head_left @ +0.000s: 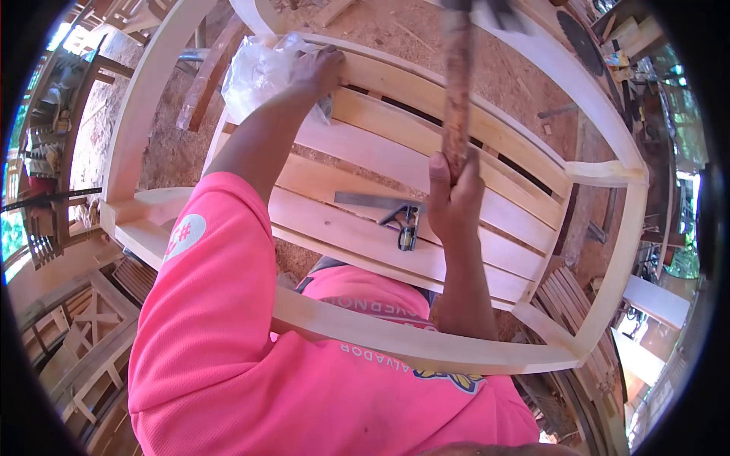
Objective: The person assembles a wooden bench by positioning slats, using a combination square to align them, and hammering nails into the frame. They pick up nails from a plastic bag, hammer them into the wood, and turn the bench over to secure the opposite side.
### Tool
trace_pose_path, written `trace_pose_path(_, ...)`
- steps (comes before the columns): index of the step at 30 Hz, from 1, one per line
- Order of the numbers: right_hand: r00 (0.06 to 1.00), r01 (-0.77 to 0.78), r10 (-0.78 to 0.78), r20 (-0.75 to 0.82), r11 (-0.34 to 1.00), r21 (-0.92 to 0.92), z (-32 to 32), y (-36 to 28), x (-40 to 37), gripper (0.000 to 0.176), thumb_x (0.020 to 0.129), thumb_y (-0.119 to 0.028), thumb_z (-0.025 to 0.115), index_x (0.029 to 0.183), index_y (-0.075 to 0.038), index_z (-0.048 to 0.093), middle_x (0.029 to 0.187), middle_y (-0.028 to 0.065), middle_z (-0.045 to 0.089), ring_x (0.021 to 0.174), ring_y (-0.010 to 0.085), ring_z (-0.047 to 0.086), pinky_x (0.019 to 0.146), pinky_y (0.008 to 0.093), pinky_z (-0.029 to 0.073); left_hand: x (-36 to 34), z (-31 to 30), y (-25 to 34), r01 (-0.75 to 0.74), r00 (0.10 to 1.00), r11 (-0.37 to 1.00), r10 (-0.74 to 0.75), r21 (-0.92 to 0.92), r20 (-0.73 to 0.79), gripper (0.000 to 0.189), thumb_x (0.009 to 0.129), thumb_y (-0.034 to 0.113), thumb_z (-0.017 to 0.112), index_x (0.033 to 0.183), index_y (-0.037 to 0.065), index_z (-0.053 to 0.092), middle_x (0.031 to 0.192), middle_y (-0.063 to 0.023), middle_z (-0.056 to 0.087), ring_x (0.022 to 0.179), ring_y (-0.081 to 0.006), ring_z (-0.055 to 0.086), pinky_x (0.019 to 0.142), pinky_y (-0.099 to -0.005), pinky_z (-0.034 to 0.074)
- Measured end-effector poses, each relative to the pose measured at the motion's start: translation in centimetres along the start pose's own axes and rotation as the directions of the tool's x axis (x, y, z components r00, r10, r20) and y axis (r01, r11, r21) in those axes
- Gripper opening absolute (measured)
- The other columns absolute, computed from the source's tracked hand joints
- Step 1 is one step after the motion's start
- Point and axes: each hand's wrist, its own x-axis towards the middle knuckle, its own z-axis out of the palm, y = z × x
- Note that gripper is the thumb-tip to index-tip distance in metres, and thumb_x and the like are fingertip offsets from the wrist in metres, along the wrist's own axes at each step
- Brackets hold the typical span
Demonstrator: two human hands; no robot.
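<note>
Our left hand (pixel 319 68) pins a clear plastic bag (pixel 258 72) to the top slat (pixel 403 83), its fingers curled over the edge so we can't tell the grip; a combination square (pixel 395 216) lies mid-slats; our right hand (pixel 452 201) has its fingers wrapped tight round a wooden handle (pixel 456 91), whose head is blurred and cut off up top.

open: bare slats (pixel 365 175) mid-bench | blocked: front rail (pixel 395 342), square (pixel 403 220) on slats | right: probably cluttered

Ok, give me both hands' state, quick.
Left hand: closed on the plastic bag.
Right hand: closed on the wooden handle.
</note>
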Motion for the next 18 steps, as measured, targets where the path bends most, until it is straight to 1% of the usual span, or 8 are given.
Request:
trace_pose_path(3, 0.992, 0.114, -0.108, -0.058, 0.987, 0.11, 1.8, 2.8, -0.7, 0.028, 0.102, -0.024, 0.066, 0.11, 0.0, 0.053, 0.068, 0.0197, 0.062, 0.062, 0.0369, 0.067, 0.058, 0.041, 0.051, 0.0, -0.1, -0.1, -0.013, 1.0, 1.0, 0.013, 0.017, -0.008, 0.054, 0.082, 0.04, 0.082, 0.13, 0.019, 0.068, 0.134, -0.0016, 0.065, 0.125, -0.0285, 0.065, 0.107, -0.0509, 0.044)
trace_pose_path(4, 0.999, -0.028, 0.028, 0.015, 0.999, -0.03, 2.2, 3.7, -0.8, 0.033, 0.103, -0.03, 0.066, 0.108, 0.0, 0.053, 0.071, 0.0221, 0.065, 0.067, 0.0407, 0.07, 0.061, 0.0434, 0.052, 0.0, -0.3, -0.1, -0.009, 1.0, 1.0, 0.009, 0.018, 0.001, 0.054, 0.082, 0.04, 0.082, 0.13, 0.019, 0.068, 0.134, -0.0015, 0.065, 0.125, -0.0284, 0.065, 0.107, -0.0508, 0.044)
trace_pose_path(6, 0.968, -0.164, 0.209, 0.141, 0.946, -0.279, 3.7, 8.6, 0.5, 0.037, 0.103, -0.034, 0.064, 0.107, 0.001, 0.054, 0.073, 0.0231, 0.067, 0.07, 0.0432, 0.07, 0.062, 0.0456, 0.053, -0.2, -0.6, 0.2, 0.0, 1.0, 1.0, 0.0, 0.013, 0.019, 0.054, 0.082, 0.041, 0.082, 0.13, 0.019, 0.069, 0.134, -0.0014, 0.066, 0.124, -0.0283, 0.065, 0.107, -0.0507, 0.044)
trace_pose_path(7, 0.932, -0.22, 0.314, 0.182, 0.887, -0.406, 3.6, 8.5, 0.8, 0.039, 0.104, -0.037, 0.063, 0.107, 0.001, 0.054, 0.074, 0.0236, 0.067, 0.071, 0.0445, 0.07, 0.062, 0.0467, 0.053, -0.5, 0.3, 0.3, -0.004, 1.0, 1.0, 0.004, 0.018, 0.021, 0.054, 0.082, 0.041, 0.082, 0.13, 0.019, 0.069, 0.134, -0.0013, 0.066, 0.124, -0.0281, 0.065, 0.107, -0.0506, 0.044)
trace_pose_path(8, 0.955, -0.196, 0.266, 0.129, 0.896, -0.398, 3.7, 8.0, 0.4, 0.042, 0.105, -0.041, 0.06, 0.105, 0.0, 0.054, 0.074, 0.0237, 0.067, 0.072, 0.0471, 0.069, 0.063, 0.0499, 0.053, 0.1, 0.6, -0.2, -0.009, 1.0, 0.999, 0.009, 0.033, 0.005, 0.054, 0.082, 0.041, 0.082, 0.13, 0.019, 0.068, 0.134, -0.0012, 0.066, 0.124, -0.0279, 0.065, 0.107, -0.0505, 0.044)
trace_pose_path(14, 1.0, -0.003, 0.003, -0.014, 0.999, -0.049, 1.8, 1.6, -0.3, 0.04, 0.106, -0.039, 0.059, 0.105, 0.0, 0.053, 0.074, 0.0246, 0.067, 0.075, 0.049, 0.07, 0.064, 0.0516, 0.053, 0.3, 0.3, -0.5, -0.006, 1.0, 1.0, 0.006, 0.019, 0.011, 0.054, 0.084, 0.043, 0.08, 0.131, 0.019, 0.068, 0.135, -0.0014, 0.065, 0.125, -0.0282, 0.064, 0.106, -0.0499, 0.045)
trace_pose_path(17, 0.99, -0.102, 0.111, 0.087, 0.99, -0.098, 3.3, 5.2, -0.2, 0.04, 0.106, -0.038, 0.059, 0.106, 0.001, 0.053, 0.074, 0.0256, 0.067, 0.075, 0.0487, 0.07, 0.063, 0.0514, 0.053, 0.3, 0.3, -0.5, 0.001, 1.0, 1.0, -0.001, 0.026, 0.024, 0.054, 0.085, 0.043, 0.08, 0.132, 0.019, 0.067, 0.136, -0.0021, 0.064, 0.126, -0.0291, 0.064, 0.106, -0.0493, 0.045)
trace_pose_path(18, 0.981, -0.13, 0.156, 0.116, 0.97, -0.205, 3.9, 7.0, 0.3, 0.04, 0.106, -0.038, 0.059, 0.107, 0.002, 0.052, 0.074, 0.0264, 0.068, 0.075, 0.0489, 0.07, 0.063, 0.0521, 0.053, 0.4, 0.0, -0.3, 0.005, 1.0, 0.999, -0.006, 0.033, 0.027, 0.054, 0.085, 0.043, 0.08, 0.132, 0.019, 0.067, 0.136, -0.0024, 0.064, 0.126, -0.0295, 0.064, 0.106, -0.0491, 0.046)
